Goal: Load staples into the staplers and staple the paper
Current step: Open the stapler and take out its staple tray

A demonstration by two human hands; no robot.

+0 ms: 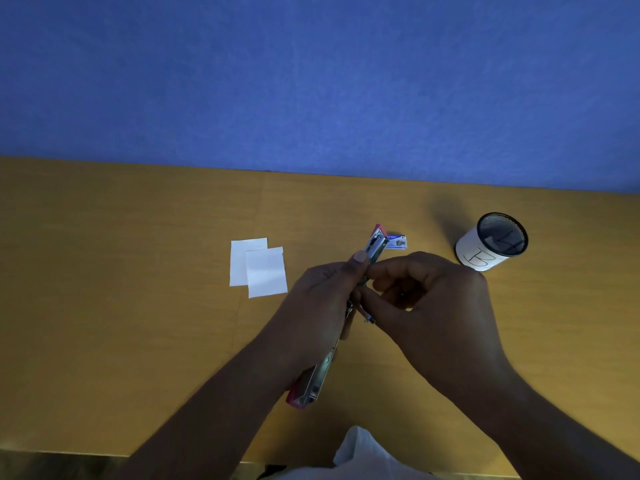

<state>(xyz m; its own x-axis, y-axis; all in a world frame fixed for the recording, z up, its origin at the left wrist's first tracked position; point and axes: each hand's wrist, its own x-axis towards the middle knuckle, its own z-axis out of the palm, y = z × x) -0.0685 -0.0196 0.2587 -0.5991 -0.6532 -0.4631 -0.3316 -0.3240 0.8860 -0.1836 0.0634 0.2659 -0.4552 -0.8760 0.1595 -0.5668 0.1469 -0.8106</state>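
Observation:
My left hand grips a pink stapler that is swung fully open, its metal staple channel facing up and its pink end near my wrist. My right hand pinches at the stapler's middle; a small metal piece, perhaps staples, shows below its fingers. A small blue staple box lies on the table just behind the stapler's far tip. Two white paper squares lie overlapping to the left of my hands.
A black mesh cup wrapped in white paper with handwriting stands at the right. The yellow wooden table ends at a blue wall behind. White cloth shows at the near edge.

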